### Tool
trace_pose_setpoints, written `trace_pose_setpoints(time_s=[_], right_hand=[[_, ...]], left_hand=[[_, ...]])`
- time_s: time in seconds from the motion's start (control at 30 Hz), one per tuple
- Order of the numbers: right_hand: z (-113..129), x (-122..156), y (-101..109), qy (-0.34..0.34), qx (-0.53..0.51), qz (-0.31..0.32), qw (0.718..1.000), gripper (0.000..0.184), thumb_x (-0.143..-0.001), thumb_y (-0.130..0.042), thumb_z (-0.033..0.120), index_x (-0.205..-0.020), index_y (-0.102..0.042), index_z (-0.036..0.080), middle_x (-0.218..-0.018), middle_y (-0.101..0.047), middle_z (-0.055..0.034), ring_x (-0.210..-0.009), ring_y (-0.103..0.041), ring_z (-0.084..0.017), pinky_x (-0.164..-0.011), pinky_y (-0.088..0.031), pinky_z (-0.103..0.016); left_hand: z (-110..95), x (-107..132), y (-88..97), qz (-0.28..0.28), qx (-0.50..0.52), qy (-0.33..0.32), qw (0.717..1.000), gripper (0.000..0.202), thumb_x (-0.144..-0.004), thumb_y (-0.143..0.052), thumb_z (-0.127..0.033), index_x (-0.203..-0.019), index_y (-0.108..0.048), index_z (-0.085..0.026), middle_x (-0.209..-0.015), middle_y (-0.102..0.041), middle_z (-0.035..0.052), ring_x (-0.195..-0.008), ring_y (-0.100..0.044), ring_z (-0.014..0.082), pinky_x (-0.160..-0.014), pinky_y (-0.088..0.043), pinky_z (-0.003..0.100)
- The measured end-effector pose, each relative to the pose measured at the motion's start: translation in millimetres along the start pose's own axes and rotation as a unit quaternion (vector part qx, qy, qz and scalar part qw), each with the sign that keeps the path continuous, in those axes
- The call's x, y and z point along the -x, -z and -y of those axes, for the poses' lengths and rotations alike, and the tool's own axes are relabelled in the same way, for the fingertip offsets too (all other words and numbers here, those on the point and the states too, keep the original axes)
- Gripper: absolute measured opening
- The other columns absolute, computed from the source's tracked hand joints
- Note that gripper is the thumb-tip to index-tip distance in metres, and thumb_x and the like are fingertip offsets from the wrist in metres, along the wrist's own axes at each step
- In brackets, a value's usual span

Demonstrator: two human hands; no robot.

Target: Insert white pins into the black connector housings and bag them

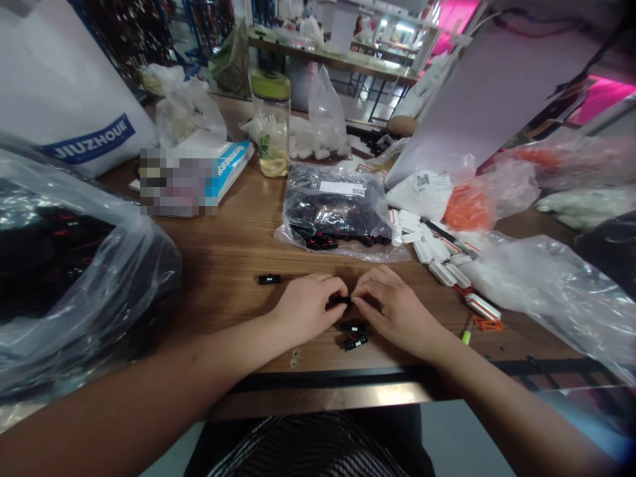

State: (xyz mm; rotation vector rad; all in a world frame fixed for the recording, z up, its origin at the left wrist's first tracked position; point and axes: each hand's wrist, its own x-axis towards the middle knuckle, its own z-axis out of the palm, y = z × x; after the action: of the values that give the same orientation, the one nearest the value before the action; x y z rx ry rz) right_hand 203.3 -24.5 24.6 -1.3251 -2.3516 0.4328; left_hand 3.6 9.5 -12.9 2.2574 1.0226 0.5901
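The left hand (309,308) and right hand (397,311) close narrowly, pinching a small black plastic clip (342,301); two more clips (354,335) lie at 6 o'clock, a lone clip (269,279) at 9 o'clock.

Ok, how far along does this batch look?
Early, it seems. Seemingly done: three black parts on the wooden table. In hand: a small black piece pinched between left hand and right hand. Left: a full clear bag of similar black parts.
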Motion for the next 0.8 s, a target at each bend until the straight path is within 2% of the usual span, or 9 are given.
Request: trace_pose_setpoints(time_s=[0.33, 0.53, 0.7, 0.8], right_hand=[[4, -1, -1, -0.006, -0.012, -0.002, 1.000, 0.013, -0.093, -0.054, 0.017, -0.082, -0.062, 0.020, -0.086, -0.063, -0.0060, -0.084, -0.054, -0.021, -0.079, -0.046, -0.038], [3, 2, 1, 0.028, 0.040, 0.020, 0.999, 0.019, -0.096, -0.052, 0.019, -0.087, -0.069, 0.019, -0.089, -0.068, -0.0075, -0.088, -0.056, -0.022, -0.082, -0.043, -0.040], [0, 11, -1, 0.041, 0.093, -0.006, 0.995, 0.020, -0.096, -0.053, 0.021, -0.101, -0.072, 0.020, -0.094, -0.073, -0.0064, -0.090, -0.057, -0.022, -0.083, -0.041, -0.040], [2, 13, -2, 0.053, 0.109, -0.012, 0.993, 0.020, -0.095, -0.055, 0.020, -0.100, -0.074, 0.021, -0.097, -0.075, -0.0058, -0.091, -0.058, -0.023, -0.082, -0.041, -0.041]], left_hand=[[0, 0, -0.6, 0.001, -0.007, -0.004, 1.000, 0.008, -0.082, -0.067, -0.021, -0.090, -0.066, -0.023, -0.076, -0.063, -0.0018, -0.073, -0.060, 0.0183, -0.067, -0.045, 0.031], [-1, 0, 0.8, 0.004, -0.006, 0.007, 1.000, 0.010, -0.081, -0.068, -0.020, -0.090, -0.067, -0.023, -0.074, -0.062, -0.0021, -0.072, -0.060, 0.0181, -0.066, -0.045, 0.031], [1, 0, -1.5, -0.007, 0.003, 0.004, 1.000, 0.010, -0.081, -0.068, -0.021, -0.091, -0.067, -0.022, -0.074, -0.062, -0.0023, -0.071, -0.059, 0.0178, -0.066, -0.044, 0.031], [1, 0, -1.7, -0.007, 0.005, 0.006, 1.000, 0.010, -0.081, -0.067, -0.020, -0.090, -0.067, -0.023, -0.074, -0.062, -0.0024, -0.070, -0.059, 0.0174, -0.066, -0.044, 0.031]])
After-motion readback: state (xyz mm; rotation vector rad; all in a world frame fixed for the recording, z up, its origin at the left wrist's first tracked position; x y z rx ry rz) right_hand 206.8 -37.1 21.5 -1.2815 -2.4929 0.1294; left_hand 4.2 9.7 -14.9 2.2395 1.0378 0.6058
